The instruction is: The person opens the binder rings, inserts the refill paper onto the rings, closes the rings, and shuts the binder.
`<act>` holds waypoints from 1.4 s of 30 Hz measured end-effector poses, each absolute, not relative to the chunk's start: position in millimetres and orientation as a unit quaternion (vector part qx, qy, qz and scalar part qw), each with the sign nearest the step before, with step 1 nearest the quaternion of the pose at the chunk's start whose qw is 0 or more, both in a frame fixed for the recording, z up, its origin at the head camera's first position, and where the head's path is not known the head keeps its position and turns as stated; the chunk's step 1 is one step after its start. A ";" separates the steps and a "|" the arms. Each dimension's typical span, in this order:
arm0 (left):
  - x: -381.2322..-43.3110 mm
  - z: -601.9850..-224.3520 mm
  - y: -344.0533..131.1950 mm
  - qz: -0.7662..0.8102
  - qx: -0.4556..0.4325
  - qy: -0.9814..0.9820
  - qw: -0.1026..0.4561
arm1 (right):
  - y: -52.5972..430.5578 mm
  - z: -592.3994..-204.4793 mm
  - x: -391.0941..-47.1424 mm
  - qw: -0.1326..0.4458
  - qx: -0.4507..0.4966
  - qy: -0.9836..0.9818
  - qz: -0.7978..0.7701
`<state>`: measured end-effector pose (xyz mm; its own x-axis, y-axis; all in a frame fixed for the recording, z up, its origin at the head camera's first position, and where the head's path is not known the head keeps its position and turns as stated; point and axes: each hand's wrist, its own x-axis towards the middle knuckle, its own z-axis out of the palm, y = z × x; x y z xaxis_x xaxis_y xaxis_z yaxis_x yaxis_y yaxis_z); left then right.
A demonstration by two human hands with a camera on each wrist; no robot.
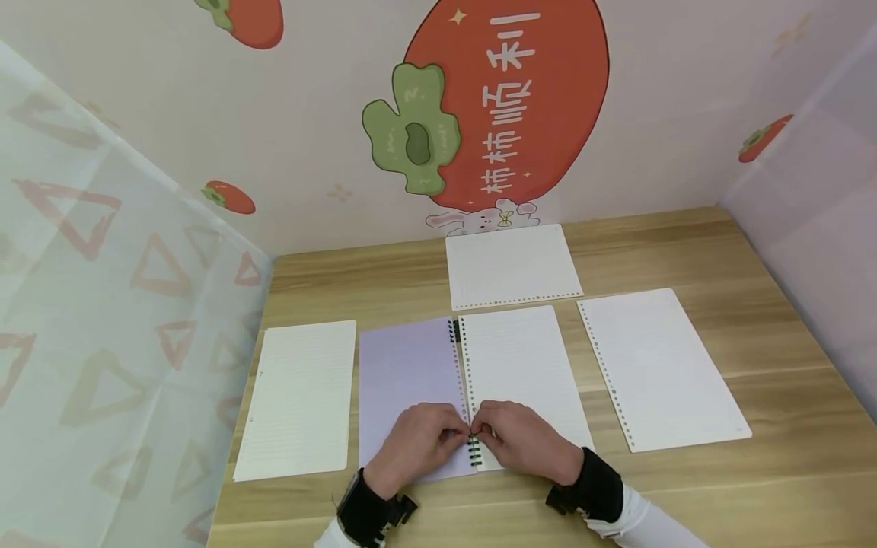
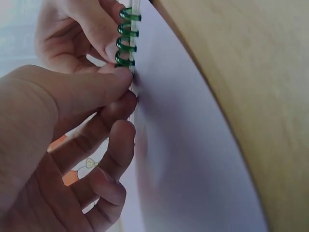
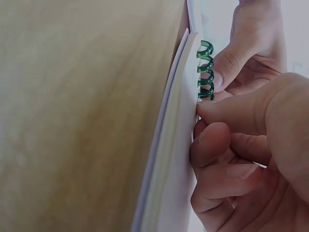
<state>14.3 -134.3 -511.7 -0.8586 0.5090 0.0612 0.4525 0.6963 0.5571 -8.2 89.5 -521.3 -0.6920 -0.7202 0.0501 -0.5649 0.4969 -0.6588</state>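
Note:
An opened ring-bound notebook lies in the middle of the table, its purple cover (image 1: 404,373) on the left and white lined pages (image 1: 517,358) on the right. Green plastic binding rings (image 1: 475,457) show at the spine's lower end, and more at its top. My left hand (image 1: 421,441) and right hand (image 1: 524,441) meet at the lower spine, thumbs and forefingers pinching the green binding. Several closed loops (image 2: 126,31) stand beside the fingertips in the left wrist view. The page stack's edge (image 3: 169,145) shows beside my right fingers in the right wrist view.
Loose punched sheets surround the notebook: one sheet (image 1: 510,266) at the back, another (image 1: 661,373) on the right. Lined paper (image 1: 298,399) lies to the left. A printed wall panel (image 1: 658,99) borders the wooden table (image 1: 788,457) behind, with pale panels on both sides.

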 end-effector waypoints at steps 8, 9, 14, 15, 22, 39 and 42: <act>17.1 -511.4 -135.5 0.284 0.261 0.921 0.059 | 91.5 -523.3 -6.9 0.115 -0.379 0.853 -0.339; 18.3 -511.0 -134.9 0.280 0.256 0.923 0.059 | 91.3 -523.1 -6.7 0.114 -0.379 0.854 -0.339; 27.5 -506.8 -130.8 0.253 0.235 0.937 0.048 | 90.4 -519.4 -3.0 0.108 -0.366 0.862 -0.334; 29.6 -505.7 -130.0 0.250 0.235 0.938 0.042 | 90.6 -518.1 -1.3 0.107 -0.360 0.864 -0.337; 44.3 -505.0 -129.3 0.251 0.280 0.926 0.025 | 96.8 -509.3 14.7 0.122 -0.356 0.852 -0.364; 47.4 -512.3 -124.8 0.258 0.275 0.926 0.022 | 95.0 -514.6 24.5 0.108 -0.367 0.857 -0.345; 47.5 -512.5 -125.0 0.257 0.275 0.926 0.019 | 94.8 -516.1 24.4 0.124 -0.359 0.853 -0.358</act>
<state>47.5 -125.0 -512.5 -0.8476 0.5197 0.1070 0.5004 0.7161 0.4866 24.4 94.8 -516.1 -0.7117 -0.7010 0.0462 -0.5236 0.4854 -0.7002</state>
